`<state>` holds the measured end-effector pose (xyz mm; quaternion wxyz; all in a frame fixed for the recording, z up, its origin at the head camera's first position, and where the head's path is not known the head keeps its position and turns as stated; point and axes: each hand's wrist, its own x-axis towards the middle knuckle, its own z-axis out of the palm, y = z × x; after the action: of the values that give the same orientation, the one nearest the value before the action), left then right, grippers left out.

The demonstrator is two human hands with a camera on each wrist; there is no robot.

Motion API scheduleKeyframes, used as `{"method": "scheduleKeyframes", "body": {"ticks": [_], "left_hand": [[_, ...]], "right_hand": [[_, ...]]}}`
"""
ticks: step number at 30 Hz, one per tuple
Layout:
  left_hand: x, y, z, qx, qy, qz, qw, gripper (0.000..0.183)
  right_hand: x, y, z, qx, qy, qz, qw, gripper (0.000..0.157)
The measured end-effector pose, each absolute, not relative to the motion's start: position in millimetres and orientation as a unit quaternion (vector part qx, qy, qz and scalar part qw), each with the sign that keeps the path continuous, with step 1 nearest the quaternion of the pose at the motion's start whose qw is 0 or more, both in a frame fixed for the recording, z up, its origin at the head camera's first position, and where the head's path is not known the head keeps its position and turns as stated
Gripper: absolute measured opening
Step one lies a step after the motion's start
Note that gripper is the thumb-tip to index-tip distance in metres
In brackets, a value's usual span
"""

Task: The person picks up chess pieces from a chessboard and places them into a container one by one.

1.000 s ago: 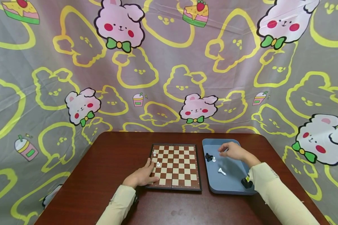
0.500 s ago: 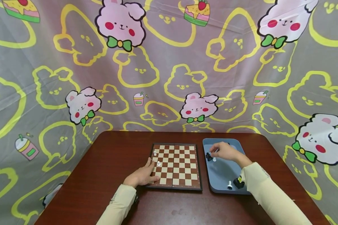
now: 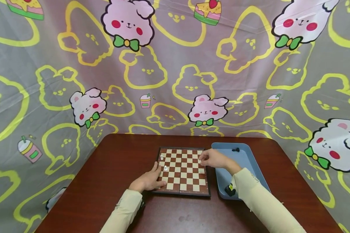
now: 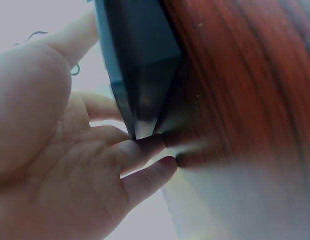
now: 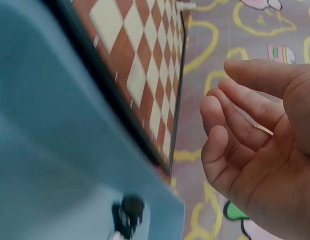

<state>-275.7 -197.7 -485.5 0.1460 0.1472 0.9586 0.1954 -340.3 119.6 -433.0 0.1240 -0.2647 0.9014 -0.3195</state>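
Note:
A chessboard (image 3: pixel 189 186) with brown and cream squares lies open flat on the table. White chess pieces (image 3: pixel 165 168) stand near its left edge. My left hand (image 3: pixel 148 181) rests at the board's left edge, fingers spread. In the left wrist view, fingers (image 4: pixel 147 182) reach under the board's dark edge (image 4: pixel 137 60). Over the board's right edge hovers my right hand (image 3: pixel 214 158). The right wrist view shows its fingers (image 5: pixel 215 145) loosely curled, thumb apart, with no piece visible between them. A blurred black piece (image 5: pixel 129 212) lies in the tray below.
The blue tray (image 3: pixel 252 165) stands right of the board, partly hidden by the right arm. A small black piece (image 3: pixel 236 149) lies near its far end. Behind the brown table (image 3: pixel 128 152) hangs a curtain (image 3: pixel 169 81) printed with bunnies.
My right hand has moved left from above the tray to the board's right edge. The left hand stays in place. The tray's pieces near the hand are hidden in the head view now.

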Motion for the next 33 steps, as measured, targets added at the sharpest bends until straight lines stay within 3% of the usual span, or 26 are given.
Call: {"method": "scheduleKeyframes", "body": {"ticks": [23,33], "left_hand": [[-276.7,-197.6,-483.5,0.147,0.959,0.193,0.146,0.087],[-277.3,-198.8,-483.7,0.153,0.959,0.191,0.144,0.086]], "right_hand": [[-334.1,23.1,-469.5,-0.298,0.869,-0.361,0.16,0.015],[-338.5,-6.0,-478.9,-0.28,0.897,-0.323,0.115,0.018]]}}
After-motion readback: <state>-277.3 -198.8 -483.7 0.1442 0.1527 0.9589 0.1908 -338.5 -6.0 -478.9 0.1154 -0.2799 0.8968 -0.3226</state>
